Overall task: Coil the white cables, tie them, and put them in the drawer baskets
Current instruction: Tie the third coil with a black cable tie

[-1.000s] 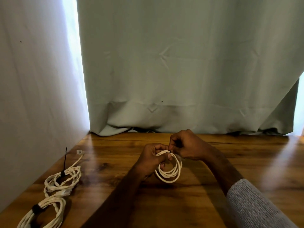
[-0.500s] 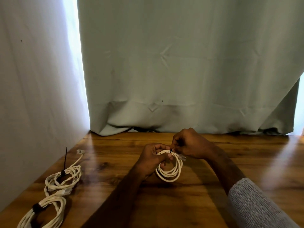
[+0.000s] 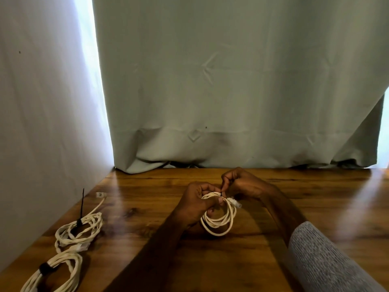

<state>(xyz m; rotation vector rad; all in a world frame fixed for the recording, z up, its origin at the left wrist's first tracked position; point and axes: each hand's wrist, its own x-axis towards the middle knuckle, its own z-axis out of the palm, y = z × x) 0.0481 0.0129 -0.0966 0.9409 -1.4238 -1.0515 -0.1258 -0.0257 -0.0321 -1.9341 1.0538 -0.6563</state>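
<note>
Wooden table (image 3: 273,260), curtain behind. My left hand (image 3: 195,205) grips the white cable coil (image 3: 219,222) mid-table; right hand (image 3: 246,184) pinches the black tie (image 3: 219,194) atop. Light, springy; hold at the tie.

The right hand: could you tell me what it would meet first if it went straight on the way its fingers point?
Probably the left hand, which grips the white cable coil just past the right hand.

Two tied coils (image 3: 79,227) crowd the table's (image 3: 273,260) left edge; right side open.
</note>
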